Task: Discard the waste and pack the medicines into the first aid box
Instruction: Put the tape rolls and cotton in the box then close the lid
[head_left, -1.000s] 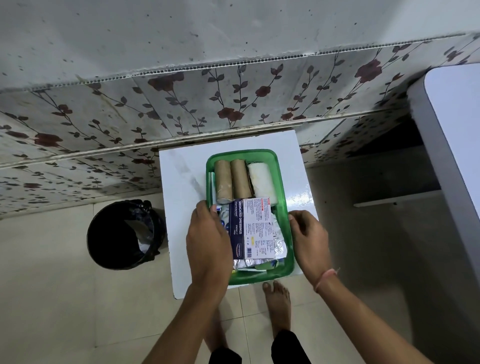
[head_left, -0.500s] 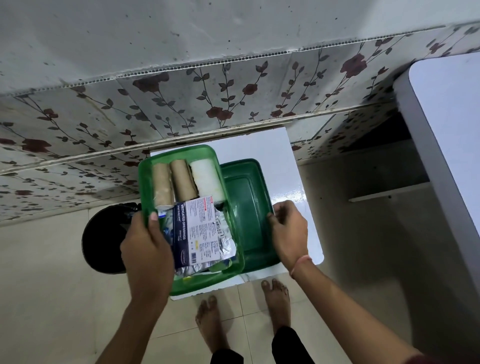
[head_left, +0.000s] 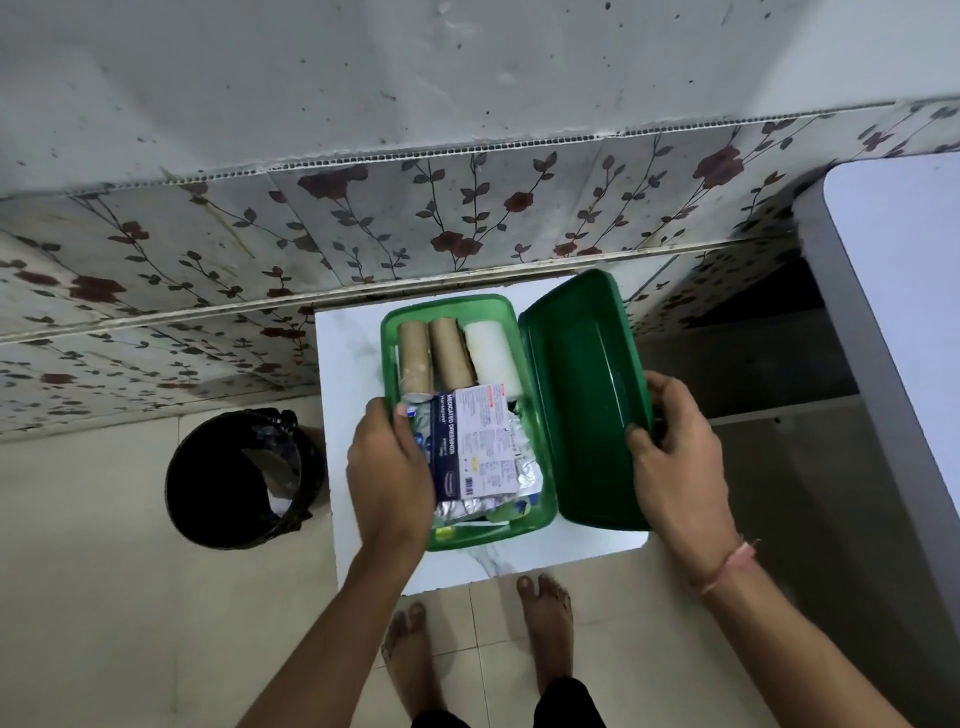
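Observation:
The green first aid box (head_left: 452, 306) sits on the small white table (head_left: 353, 364). Inside lie two brown bandage rolls (head_left: 434, 358), a white roll (head_left: 485, 353), a dressing packet (head_left: 475, 441) and foil strips (head_left: 522, 473). My left hand (head_left: 389, 473) grips the box's left rim, thumb inside. My right hand (head_left: 675, 467) holds the dark green lid (head_left: 582, 400), which stands tilted on edge against the box's right side, its hollow facing me.
A black bin (head_left: 239, 478) with a liner stands on the floor left of the table. A larger white table (head_left: 898, 322) is at the right. A flowered wall panel runs behind. My bare feet (head_left: 478, 639) are below the table's front edge.
The box was lifted off the lid, swung left, then set back on the table. The lid came out from underneath and now stands raised at the box's right side in my right hand.

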